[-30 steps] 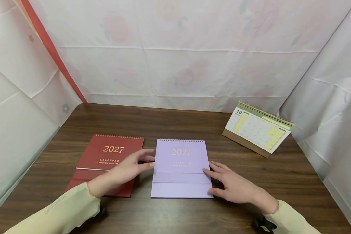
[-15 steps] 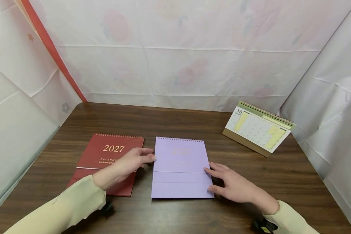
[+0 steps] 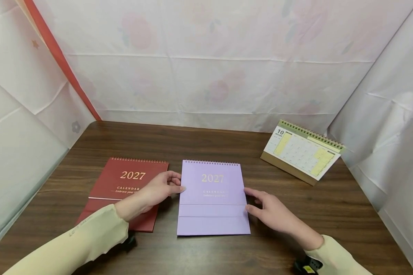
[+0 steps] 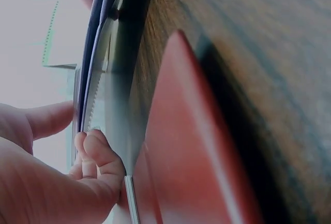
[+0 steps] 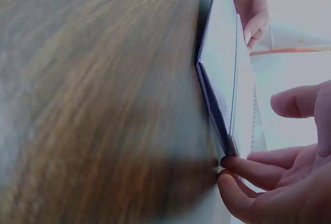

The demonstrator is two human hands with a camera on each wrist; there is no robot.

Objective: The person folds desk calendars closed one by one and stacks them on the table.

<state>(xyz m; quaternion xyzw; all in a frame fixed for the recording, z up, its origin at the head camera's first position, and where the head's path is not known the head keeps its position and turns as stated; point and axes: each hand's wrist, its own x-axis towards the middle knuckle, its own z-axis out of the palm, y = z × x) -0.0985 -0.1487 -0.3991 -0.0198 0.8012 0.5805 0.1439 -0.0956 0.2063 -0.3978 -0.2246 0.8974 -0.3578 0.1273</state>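
A lilac 2027 desk calendar (image 3: 211, 225) lies at the middle of the table, spiral binding at its far edge. At its left side my left hand (image 3: 158, 190) pinches the edge; in the left wrist view its thumb (image 4: 54, 118) is on the cover and the curled fingers (image 4: 101, 154) are under the edge, which stands a little off the wood. My right hand (image 3: 272, 210) is at the right edge. The right wrist view shows its fingertips (image 5: 232, 164) by the calendar's lower side and its thumb (image 5: 292, 102) apart from the cover.
A red 2027 calendar (image 3: 101, 183) lies just left of the lilac one, partly under my left forearm. Toward the back right, a green-topped desk calendar (image 3: 303, 151) stands propped on its brown base. Patterned white cloth (image 3: 199, 88) borders the table (image 3: 192, 137).
My left thumb has come over the calendar's left edge and grips it. My right fingers have drawn back from the cover to the right edge. The lilac calendar has shifted slightly.
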